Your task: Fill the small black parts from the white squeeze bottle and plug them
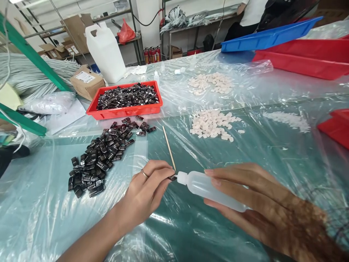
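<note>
Between thumb and fingertips, my left hand (148, 185) pinches a small black plastic piece (172, 177), mostly covered by the fingers. My right hand (253, 196) wraps around a translucent white squeeze bottle (203, 185), tipped nearly sideways. Its nozzle points left and meets or almost meets the black piece; exact contact I cannot tell. A thin wooden stick (169, 148) lies just beyond my left fingertips. Left of it is a loose pile of similar black pieces (100, 156). Small whitish pieces (211, 123) are heaped beyond the bottle.
A red tray (125, 113) full of black pieces stands behind the loose pile, near a large white jug (105, 54) and a cardboard box (87, 82). More whitish pieces (209, 83) lie farther back. Blue (267, 38) and red trays (302, 60) sit at back right. Plastic film covers the table.
</note>
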Action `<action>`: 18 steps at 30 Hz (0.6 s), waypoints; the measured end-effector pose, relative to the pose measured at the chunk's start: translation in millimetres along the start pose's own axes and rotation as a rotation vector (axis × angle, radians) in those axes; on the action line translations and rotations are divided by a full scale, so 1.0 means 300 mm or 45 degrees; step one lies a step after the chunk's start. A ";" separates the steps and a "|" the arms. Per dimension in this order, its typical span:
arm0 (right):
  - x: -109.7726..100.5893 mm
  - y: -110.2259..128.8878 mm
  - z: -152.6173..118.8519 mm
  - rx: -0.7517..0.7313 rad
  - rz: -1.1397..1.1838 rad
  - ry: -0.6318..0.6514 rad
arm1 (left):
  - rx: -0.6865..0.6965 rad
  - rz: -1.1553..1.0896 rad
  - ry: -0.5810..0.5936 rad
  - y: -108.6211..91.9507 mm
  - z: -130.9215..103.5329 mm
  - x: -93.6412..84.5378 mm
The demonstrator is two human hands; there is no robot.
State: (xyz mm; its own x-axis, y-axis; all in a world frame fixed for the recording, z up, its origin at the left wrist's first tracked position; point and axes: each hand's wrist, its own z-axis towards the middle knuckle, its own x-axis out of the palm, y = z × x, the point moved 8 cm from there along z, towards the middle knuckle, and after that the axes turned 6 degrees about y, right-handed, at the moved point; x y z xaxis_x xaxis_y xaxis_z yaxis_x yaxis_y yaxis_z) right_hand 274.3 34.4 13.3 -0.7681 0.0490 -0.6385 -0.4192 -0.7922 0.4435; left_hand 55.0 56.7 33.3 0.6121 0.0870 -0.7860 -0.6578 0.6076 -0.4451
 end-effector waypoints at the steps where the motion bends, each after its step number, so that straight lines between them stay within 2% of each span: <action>1: -0.003 0.007 0.007 -0.007 -0.017 0.005 | -0.001 0.013 0.001 -0.002 0.000 -0.001; 9: -0.050 0.046 0.080 -0.054 -0.032 -0.024 | 0.007 0.115 0.094 -0.019 0.001 0.004; 18: -0.060 0.056 0.067 -0.092 -0.109 0.046 | 0.067 0.064 0.064 -0.022 -0.007 0.008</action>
State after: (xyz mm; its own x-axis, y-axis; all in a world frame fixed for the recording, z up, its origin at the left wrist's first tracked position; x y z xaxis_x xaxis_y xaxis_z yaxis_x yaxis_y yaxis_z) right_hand 271.4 32.6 45.0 -0.7125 0.0970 -0.6950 -0.4452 -0.8281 0.3408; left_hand 60.0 51.3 33.6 0.5549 0.0796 -0.8281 -0.6624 0.6444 -0.3820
